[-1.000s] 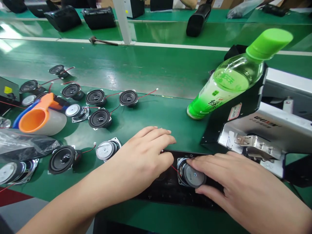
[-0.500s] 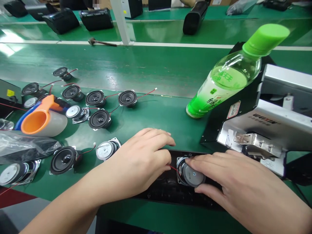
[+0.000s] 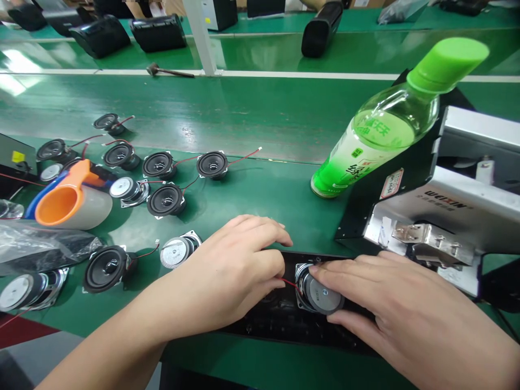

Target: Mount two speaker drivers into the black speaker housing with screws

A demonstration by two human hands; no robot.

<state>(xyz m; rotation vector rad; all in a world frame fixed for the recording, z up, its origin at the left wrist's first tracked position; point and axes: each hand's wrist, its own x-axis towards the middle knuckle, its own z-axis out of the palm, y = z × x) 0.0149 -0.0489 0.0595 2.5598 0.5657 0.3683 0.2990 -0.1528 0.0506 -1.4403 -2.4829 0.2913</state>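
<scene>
On the left, small speakers (image 3: 166,200) sit spread out, maybe for easy grabbing. The left hand (image 3: 241,265) seems to pinch a red wire (image 3: 290,283), perhaps to keep it out of the way. On a black panel (image 3: 280,323), one upturned speaker (image 3: 324,296) sits; the right hand (image 3: 392,298) squeezes its round back, likely for steadiness.

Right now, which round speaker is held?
The gray-backed speaker lying on the black panel, gripped by the right hand; the other round speakers lie on the green table.
</scene>
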